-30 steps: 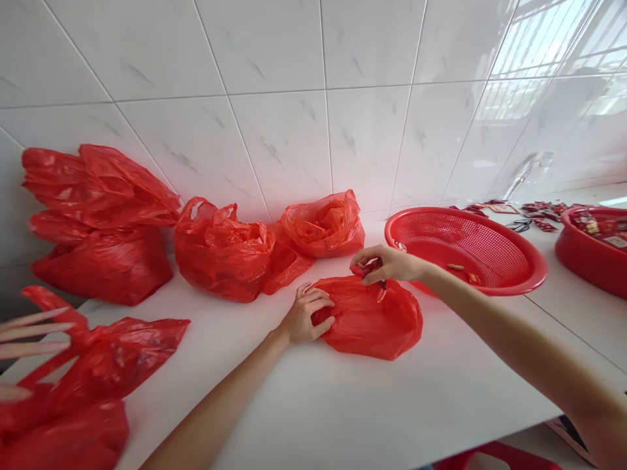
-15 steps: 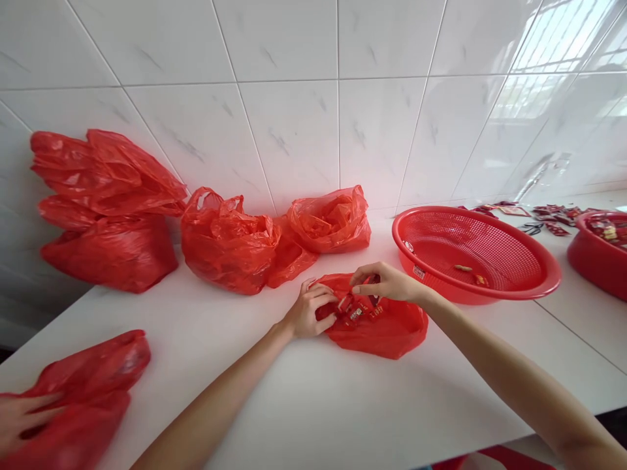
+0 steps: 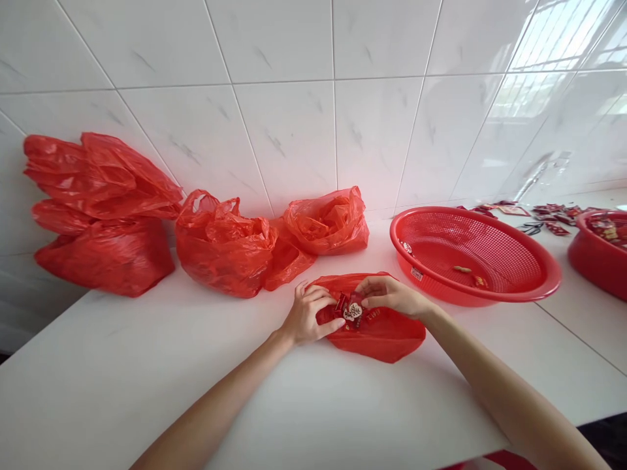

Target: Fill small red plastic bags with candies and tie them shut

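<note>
A flat red bag [image 3: 377, 333] lies on the white bench [image 3: 313, 405], just in front of a red basket [image 3: 475, 254]. Its near edge is gripped by the left hand [image 3: 308, 313], fingers curled. Small red packets [image 3: 351, 309] at the bag's mouth are pinched by the right hand [image 3: 389, 295].

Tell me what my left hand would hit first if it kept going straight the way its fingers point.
The left hand points right, so it would probably first meet the small red packets on the flat red bag, then the right hand.
</note>
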`<action>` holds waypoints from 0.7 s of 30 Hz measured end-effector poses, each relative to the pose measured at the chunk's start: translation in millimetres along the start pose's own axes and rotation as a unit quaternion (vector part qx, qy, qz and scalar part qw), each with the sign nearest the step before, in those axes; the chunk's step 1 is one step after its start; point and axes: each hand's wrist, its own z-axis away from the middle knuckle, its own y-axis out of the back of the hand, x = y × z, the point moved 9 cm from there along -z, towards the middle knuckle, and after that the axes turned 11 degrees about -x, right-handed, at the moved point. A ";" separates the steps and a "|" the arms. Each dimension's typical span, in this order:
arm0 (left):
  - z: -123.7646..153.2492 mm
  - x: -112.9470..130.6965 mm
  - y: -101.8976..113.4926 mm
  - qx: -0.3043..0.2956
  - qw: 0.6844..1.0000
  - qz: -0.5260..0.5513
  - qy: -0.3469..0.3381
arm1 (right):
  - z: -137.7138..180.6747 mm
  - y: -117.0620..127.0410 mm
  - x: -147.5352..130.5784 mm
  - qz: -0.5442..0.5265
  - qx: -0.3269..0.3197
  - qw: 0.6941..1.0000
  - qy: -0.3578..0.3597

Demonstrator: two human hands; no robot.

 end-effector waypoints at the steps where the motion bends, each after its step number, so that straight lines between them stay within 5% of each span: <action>1: -0.3 1.0 -0.4 0.006 1.000 -0.001 0.007 | 0.1 0.4 3.6 -0.003 -0.001 1.000 0.000; 13: 0.0 9.6 -5.5 0.025 0.998 -0.015 0.054 | -4.6 -14.3 5.9 0.163 0.079 0.981 0.067; 21: 0.9 3.9 -6.5 0.043 0.997 0.006 0.065 | 10.0 13.0 -5.2 0.009 0.152 0.987 0.059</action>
